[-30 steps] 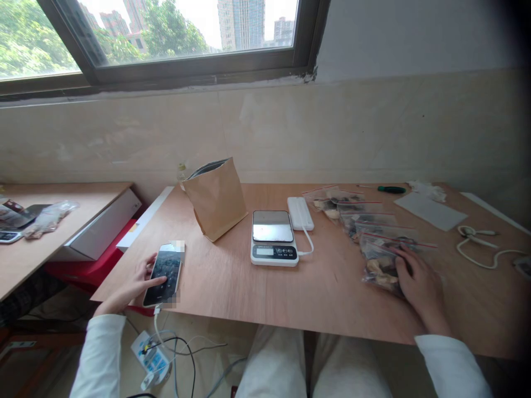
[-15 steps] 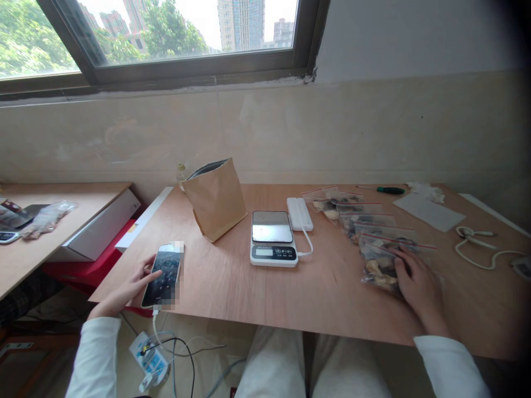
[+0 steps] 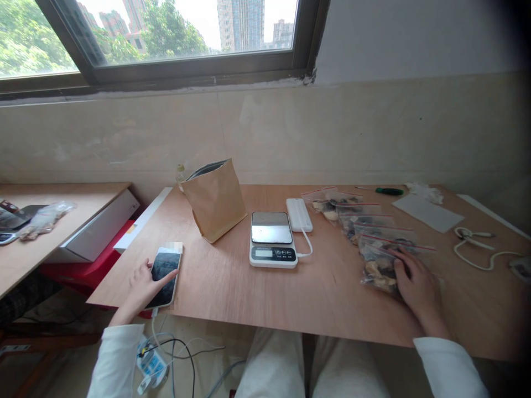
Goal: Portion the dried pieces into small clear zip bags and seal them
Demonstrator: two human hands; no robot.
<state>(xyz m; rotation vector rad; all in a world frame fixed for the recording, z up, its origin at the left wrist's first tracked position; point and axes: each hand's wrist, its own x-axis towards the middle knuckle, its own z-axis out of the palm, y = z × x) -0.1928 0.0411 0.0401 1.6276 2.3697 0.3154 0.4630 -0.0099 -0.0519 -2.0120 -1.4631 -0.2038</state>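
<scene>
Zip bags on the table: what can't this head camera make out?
Head view only:
Nearest zip bag: partly hidden by the right hand.
Bag contents: too small to identify.
Paper bag: inside hidden by its own wall.
Scale display: too small to read.

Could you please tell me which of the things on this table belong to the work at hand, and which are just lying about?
Part of the work:
left hand on the smartphone
right hand on the zip bags of dried pieces

Just lying about, untouched:
digital scale
kraft paper bag
power bank
screwdriver
</scene>
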